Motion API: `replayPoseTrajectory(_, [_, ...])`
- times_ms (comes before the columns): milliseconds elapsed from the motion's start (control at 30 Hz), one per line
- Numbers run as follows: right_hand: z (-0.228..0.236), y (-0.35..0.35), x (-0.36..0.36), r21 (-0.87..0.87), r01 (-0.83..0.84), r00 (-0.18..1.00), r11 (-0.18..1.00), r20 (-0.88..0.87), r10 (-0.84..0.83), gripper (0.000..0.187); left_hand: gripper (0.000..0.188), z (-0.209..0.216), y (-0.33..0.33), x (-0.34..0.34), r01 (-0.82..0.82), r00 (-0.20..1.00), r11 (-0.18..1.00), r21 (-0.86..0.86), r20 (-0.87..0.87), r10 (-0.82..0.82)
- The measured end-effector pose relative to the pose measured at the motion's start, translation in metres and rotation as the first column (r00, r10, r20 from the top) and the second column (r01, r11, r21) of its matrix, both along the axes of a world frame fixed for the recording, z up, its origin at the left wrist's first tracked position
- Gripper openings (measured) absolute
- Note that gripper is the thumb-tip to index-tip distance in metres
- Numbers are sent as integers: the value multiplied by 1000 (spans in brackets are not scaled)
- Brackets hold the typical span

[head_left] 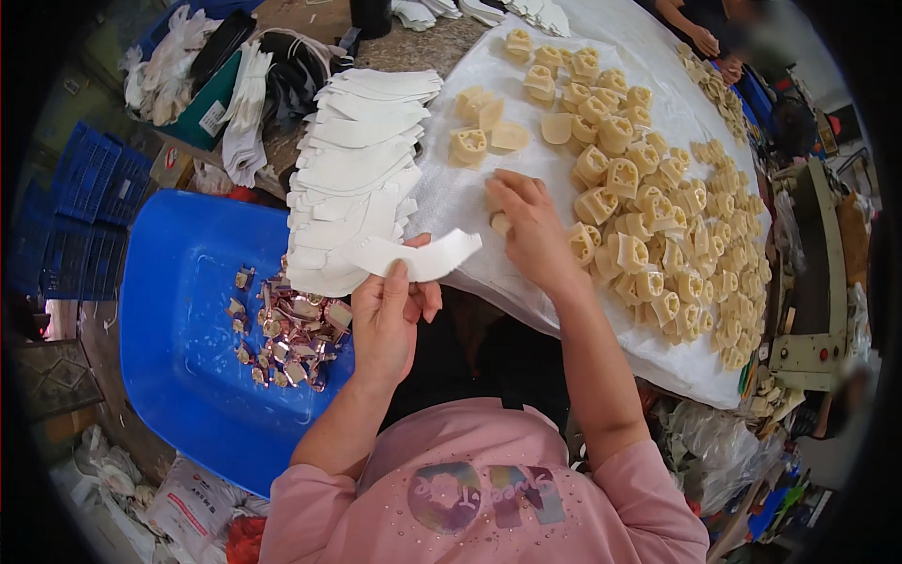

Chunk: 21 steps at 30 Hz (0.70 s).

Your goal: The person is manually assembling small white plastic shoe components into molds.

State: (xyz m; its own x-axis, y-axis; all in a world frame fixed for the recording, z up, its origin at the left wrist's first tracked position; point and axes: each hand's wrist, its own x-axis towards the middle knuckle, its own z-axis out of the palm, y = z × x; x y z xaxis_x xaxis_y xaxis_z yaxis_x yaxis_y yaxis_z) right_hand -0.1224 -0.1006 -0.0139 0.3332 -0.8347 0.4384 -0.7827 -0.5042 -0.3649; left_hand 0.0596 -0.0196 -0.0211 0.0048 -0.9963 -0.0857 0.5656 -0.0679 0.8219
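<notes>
Between the thumb and fingers of my left hand [390, 310] is a curved white strip [446, 256], its free end pointing right. My right hand [528, 221] is closed over a cream heel-shaped block [501, 224] at the near edge of the white cloth; the fingers hide most of it. Left of the hands lies a long overlapping row of similar white strips [362, 132]. Many cream blocks with hollowed ends [622, 177] are heaped to the right. A smaller group with flat cream pieces [510, 136] lies beyond my right hand.
A blue tub [178, 310] on the left holds shiny pinkish metallic pieces [291, 329]. Past it stand a green box [211, 103] with bags and blue crates [94, 179]. White cloth [526, 273] covers the table. Another person's hand [705, 39] shows at the far right.
</notes>
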Motion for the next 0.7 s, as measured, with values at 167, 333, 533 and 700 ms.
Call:
replayPoseTrajectory(167, [10,20,12,391,-49,957,919,280,-68,55,35,-3,6,7,3,1000,999,40,-9,-3])
replayPoseTrajectory(333, [-19,34,7,192,-5,946,981,319,-57,49,33,-7,10,9,28,999,998,49,-33,-26])
replayPoseTrajectory(533, [-10,40,13,86,148,982,985,107,-157,37,33,-4,12,8,6,998,998,68,-58,-2])
replayPoseTrajectory(700, [2,43,5,244,104,965,964,209,-157,35,35,0,13,4,15,997,999,51,-73,-12])
